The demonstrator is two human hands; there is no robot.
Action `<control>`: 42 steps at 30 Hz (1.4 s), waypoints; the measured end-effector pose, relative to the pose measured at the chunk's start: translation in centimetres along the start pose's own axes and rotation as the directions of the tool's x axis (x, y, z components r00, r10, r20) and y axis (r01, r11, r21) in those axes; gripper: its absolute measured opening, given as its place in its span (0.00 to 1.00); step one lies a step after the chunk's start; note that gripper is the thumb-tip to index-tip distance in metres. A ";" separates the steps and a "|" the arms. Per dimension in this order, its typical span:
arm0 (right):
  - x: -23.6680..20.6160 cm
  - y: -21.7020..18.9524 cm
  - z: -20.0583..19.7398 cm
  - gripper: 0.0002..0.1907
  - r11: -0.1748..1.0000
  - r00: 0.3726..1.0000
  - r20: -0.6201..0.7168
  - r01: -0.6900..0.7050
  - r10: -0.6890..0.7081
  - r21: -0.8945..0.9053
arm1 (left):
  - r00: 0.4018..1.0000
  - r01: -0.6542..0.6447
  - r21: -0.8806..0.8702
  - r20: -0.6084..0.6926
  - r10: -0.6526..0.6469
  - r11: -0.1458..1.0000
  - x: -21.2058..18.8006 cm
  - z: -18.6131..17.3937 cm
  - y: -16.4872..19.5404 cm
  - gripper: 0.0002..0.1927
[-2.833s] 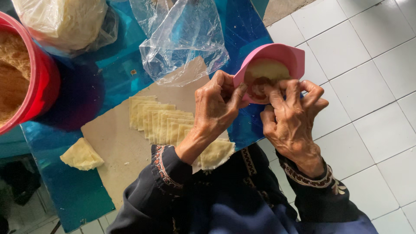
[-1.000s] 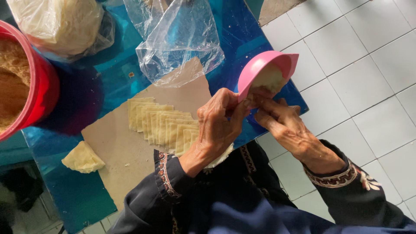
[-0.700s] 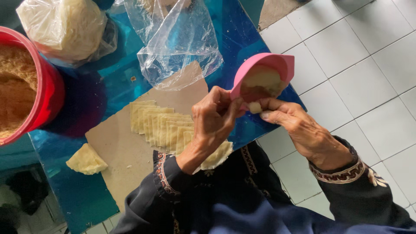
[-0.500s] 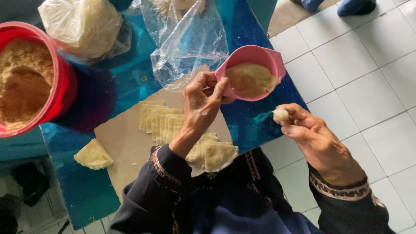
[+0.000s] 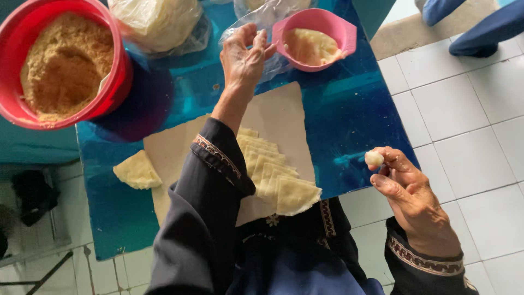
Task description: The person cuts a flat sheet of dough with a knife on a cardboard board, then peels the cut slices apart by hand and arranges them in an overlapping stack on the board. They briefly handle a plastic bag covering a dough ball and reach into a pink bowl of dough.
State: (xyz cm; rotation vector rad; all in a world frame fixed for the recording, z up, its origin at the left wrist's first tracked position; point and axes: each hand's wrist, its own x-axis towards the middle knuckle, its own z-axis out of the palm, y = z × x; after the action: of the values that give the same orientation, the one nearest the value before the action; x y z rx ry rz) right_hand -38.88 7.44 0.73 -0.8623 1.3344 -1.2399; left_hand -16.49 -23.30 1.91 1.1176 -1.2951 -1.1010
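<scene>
pink bowl [image 5: 315,38] now sits on the blue table [image 5: 349,109]; left hand [image 5: 244,54] released, right hand [image 5: 401,180] pinches a soft dough ball [image 5: 374,158].

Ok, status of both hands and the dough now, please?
Left hand open beside pink bowl. Right hand pinching dough ball. Nothing in the way.

Glossy plastic and matt dough on a shiny blue surface.

The blue tabletop [image 5: 349,109] looks smooth and glossy, with reflections on it. The pink bowl [image 5: 338,33] and red tub [image 5: 117,82] look like smooth plastic; the tub holds a coarse, crumbly tan filling [image 5: 65,60]. The brown sheet [image 5: 278,114] looks like matt paper or card. The dough squares [image 5: 273,175] are pale, matt and faintly textured. The clear bags [image 5: 158,22] are thin, crinkled, shiny film. The floor tiles [image 5: 464,109] are smooth with a faint sheen.
</scene>
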 end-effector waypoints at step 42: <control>8.7 -4.1 11.3 0.20 0.007 0.673 0.740 0.740 0.002 -0.673 | 0.729 -0.644 0.467 0.617 0.298 0.606 -26.6 -12.0 2.2 0.36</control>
State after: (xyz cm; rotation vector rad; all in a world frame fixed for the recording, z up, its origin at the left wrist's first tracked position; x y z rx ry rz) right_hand -29.90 -3.92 4.02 -2.5851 1.2878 -0.0702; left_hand -4.26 3.20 0.63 0.8698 -2.3713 -0.4797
